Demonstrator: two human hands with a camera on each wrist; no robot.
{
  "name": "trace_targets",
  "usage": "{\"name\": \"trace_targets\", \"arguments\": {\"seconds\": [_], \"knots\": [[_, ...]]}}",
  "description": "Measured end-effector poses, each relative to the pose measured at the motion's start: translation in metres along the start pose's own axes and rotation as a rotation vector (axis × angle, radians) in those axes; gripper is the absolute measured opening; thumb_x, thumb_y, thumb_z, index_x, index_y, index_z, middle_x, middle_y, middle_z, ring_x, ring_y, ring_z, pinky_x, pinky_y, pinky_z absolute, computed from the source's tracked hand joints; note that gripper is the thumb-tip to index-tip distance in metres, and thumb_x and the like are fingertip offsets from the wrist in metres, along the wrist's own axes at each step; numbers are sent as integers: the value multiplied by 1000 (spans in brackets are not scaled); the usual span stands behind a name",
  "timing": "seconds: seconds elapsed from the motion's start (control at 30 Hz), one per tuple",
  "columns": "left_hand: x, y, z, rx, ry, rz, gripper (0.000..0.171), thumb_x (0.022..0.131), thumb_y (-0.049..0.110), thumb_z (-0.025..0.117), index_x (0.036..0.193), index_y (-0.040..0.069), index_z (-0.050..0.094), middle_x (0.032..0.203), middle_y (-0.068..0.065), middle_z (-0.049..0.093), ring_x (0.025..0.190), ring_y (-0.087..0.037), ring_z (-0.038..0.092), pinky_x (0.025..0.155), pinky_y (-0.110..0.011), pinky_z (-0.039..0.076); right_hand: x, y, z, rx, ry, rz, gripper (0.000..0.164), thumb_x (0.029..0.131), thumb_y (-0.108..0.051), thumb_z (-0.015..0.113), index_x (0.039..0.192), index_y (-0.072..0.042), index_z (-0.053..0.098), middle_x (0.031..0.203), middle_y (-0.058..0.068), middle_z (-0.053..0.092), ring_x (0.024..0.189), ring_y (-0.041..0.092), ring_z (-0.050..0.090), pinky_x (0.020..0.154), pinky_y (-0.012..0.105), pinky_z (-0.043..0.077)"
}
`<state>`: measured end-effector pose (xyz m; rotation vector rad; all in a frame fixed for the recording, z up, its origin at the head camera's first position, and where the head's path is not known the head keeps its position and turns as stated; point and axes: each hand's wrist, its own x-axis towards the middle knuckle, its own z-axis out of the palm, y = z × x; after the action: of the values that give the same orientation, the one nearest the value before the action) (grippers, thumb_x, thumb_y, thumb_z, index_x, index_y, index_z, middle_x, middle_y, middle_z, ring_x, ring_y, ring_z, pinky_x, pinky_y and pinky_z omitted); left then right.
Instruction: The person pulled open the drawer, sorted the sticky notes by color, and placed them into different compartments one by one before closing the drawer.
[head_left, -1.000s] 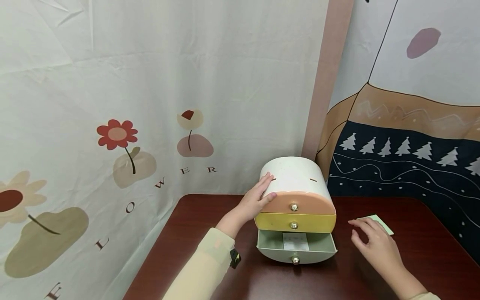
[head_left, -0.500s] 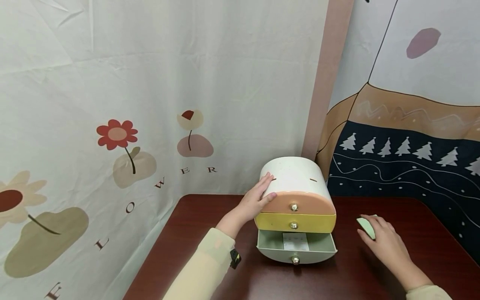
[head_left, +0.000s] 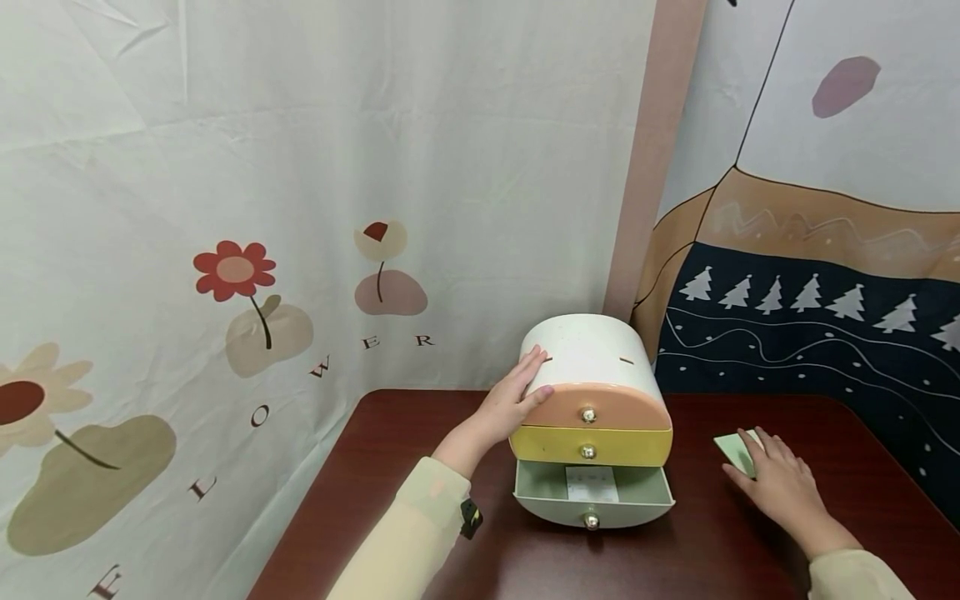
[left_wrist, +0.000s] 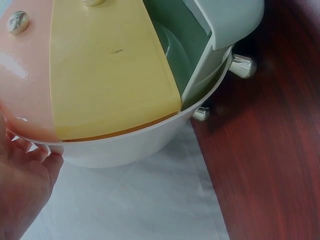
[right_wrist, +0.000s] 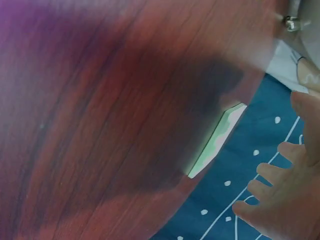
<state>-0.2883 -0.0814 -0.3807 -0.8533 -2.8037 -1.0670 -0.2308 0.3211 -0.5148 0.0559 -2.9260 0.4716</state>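
A small rounded drawer cabinet (head_left: 585, 346) stands on the table, white on top with a peach drawer (head_left: 562, 406), a yellow drawer (head_left: 630, 447) and a pulled-out green bottom drawer (head_left: 547, 510). A white printed paper (head_left: 591, 483) lies inside that bottom one. My left hand (head_left: 504, 406) rests against the cabinet's upper left side, thumb at the front rim; the left wrist view shows fingertips along the edge. My right hand (head_left: 783, 483) extends over a flat pale green card (head_left: 733, 452), partly hiding it. In the right wrist view, the card lies flat, with white along one side, apart from the spread fingers.
The dark red-brown table (head_left: 420, 450) reaches back to a white flower-print curtain (head_left: 480, 167) and a navy tree-print cloth (head_left: 810, 342). Round metal knobs (head_left: 592, 521) stick out from the drawer fronts. Beside the left sleeve is a small black object (head_left: 470, 517).
My right hand has shifted rightward from the near-left side of the green card to over its right part, fingers now more spread. The left hand and cabinet stay put.
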Motion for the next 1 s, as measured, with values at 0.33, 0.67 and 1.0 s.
{"name": "trace_targets", "arguments": {"seconds": [0.33,0.67,1.0], "knots": [[0,-1,1,-11,13,25,67,96,52,43,152,20,24,160,4,12,147,-21,10,116,-47,19,8,14,2,49,-127,49,87,92,-59,46,143,8,23,147,39,11,131,58,12,97,75,14],[0,0,1,8,27,56,71,95,58,37,152,18,24,160,1,14,146,-20,14,114,-50,23,16,24,5,63,-170,86,99,88,-69,39,144,10,19,144,42,8,129,60,9,97,75,13],[1,-1,1,14,7,6,66,96,50,44,152,22,22,159,7,10,146,-11,10,116,-43,21,23,34,9,106,-236,190,113,85,-77,32,142,18,10,138,49,6,124,64,12,93,75,24]]}}
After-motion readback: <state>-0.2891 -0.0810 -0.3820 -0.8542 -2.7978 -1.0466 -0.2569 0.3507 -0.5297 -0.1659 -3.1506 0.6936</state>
